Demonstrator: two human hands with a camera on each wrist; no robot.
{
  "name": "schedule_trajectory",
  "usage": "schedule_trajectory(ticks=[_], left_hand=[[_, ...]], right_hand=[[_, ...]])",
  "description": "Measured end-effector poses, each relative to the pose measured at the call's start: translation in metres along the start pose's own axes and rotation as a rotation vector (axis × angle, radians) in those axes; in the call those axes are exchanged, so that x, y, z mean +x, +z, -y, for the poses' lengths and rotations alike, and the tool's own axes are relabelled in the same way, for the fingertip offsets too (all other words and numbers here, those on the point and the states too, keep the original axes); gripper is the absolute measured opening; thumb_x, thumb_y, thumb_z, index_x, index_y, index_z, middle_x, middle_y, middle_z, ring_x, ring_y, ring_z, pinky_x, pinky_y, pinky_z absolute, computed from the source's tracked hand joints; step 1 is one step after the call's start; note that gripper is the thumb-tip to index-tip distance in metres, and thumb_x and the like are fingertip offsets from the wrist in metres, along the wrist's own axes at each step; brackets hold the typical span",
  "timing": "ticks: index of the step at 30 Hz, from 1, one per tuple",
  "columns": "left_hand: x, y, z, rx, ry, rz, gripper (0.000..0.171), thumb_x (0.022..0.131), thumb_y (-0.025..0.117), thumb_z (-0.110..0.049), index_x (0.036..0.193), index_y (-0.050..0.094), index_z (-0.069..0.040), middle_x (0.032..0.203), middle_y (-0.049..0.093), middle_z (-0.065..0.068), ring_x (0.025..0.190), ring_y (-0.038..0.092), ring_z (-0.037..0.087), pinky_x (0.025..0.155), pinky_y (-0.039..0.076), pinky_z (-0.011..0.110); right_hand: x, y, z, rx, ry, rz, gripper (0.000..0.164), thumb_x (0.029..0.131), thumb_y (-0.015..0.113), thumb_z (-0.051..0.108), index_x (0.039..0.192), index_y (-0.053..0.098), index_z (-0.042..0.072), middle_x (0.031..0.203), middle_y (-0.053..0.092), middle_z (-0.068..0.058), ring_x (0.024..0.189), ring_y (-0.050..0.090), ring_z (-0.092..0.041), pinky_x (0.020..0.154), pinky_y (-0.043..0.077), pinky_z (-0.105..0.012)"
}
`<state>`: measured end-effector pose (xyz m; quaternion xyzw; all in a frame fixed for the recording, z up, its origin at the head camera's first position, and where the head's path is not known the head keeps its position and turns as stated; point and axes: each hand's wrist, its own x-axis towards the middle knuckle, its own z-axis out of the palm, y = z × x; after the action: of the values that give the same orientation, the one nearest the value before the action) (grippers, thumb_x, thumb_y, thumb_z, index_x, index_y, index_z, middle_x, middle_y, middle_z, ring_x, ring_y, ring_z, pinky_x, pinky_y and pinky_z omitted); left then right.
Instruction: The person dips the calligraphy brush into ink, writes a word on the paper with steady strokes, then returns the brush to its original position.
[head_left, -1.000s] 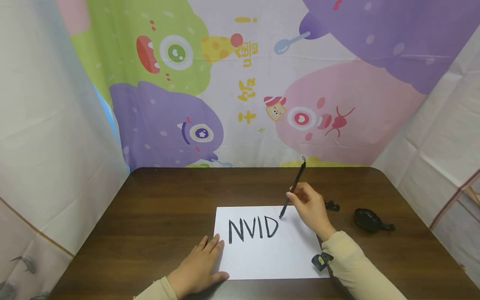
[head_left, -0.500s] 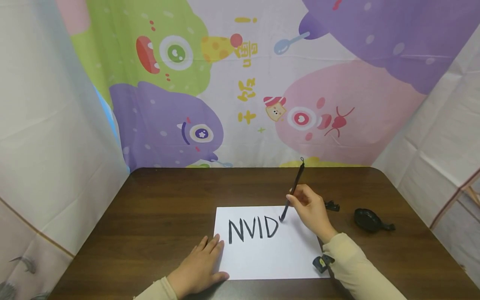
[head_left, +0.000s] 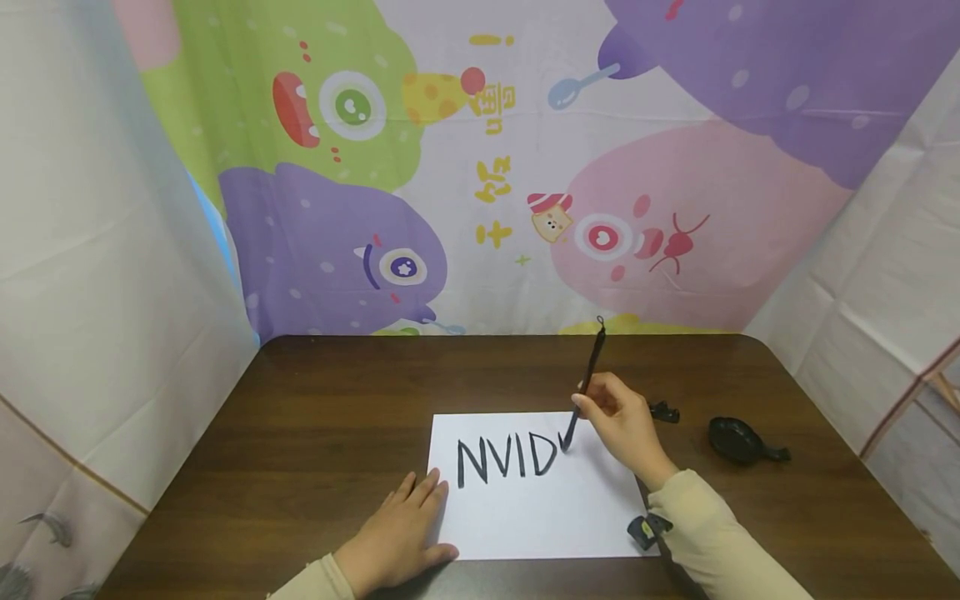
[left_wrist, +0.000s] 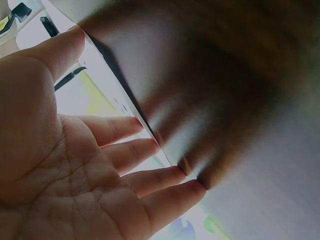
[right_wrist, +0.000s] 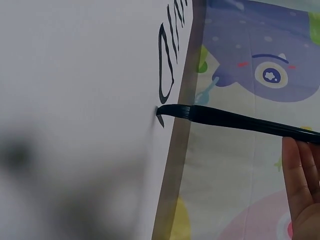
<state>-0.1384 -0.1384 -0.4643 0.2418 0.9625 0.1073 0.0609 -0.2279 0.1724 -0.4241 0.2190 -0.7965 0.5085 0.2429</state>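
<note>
Your right hand (head_left: 622,429) pinches slim black ink brush (head_left: 583,385), tip touching white paper sheet (head_left: 540,508) just past black "NVID" lettering (head_left: 506,457). Next stroke barely begun. Left hand (head_left: 397,533), fingers flat, pins sheet on dark wooden tabletop (head_left: 322,417).

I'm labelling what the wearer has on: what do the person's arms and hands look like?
Both arms wear long cream-beige sleeves. The left hand and right hand are bare, with no gloves or rings visible. A small black device sits at the right wrist.
</note>
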Motion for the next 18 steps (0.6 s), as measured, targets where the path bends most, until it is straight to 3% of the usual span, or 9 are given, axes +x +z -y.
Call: schedule_trajectory(ticks=[6, 18], left_hand=[[0.0, 0.0, 0.0, -0.007, 0.0, -0.001, 0.082, 0.078, 0.062, -0.054, 0.136, 0.04, -0.001, 0.144, 0.034, 0.021, 0.126, 0.032, 0.05, 0.095, 0.035, 0.062], [-0.001, 0.0, 0.0, -0.013, 0.001, -0.003, 0.081, 0.078, 0.062, -0.054, 0.136, 0.041, 0.0, 0.143, 0.034, 0.022, 0.126, 0.032, 0.051, 0.092, 0.036, 0.063]], right_hand=[[-0.002, 0.0, -0.02, 0.002, 0.016, 0.028, 0.016, 0.081, 0.068, 0.007, 0.095, 0.061, 0.005, 0.075, 0.063, -0.005, 0.063, 0.062, -0.015, 0.056, 0.053, -0.022], [-0.006, -0.002, -0.017, -0.041, 0.021, 0.064, 0.016, 0.082, 0.068, 0.015, 0.095, 0.061, 0.009, 0.075, 0.064, 0.0, 0.066, 0.063, -0.009, 0.058, 0.054, -0.023]])
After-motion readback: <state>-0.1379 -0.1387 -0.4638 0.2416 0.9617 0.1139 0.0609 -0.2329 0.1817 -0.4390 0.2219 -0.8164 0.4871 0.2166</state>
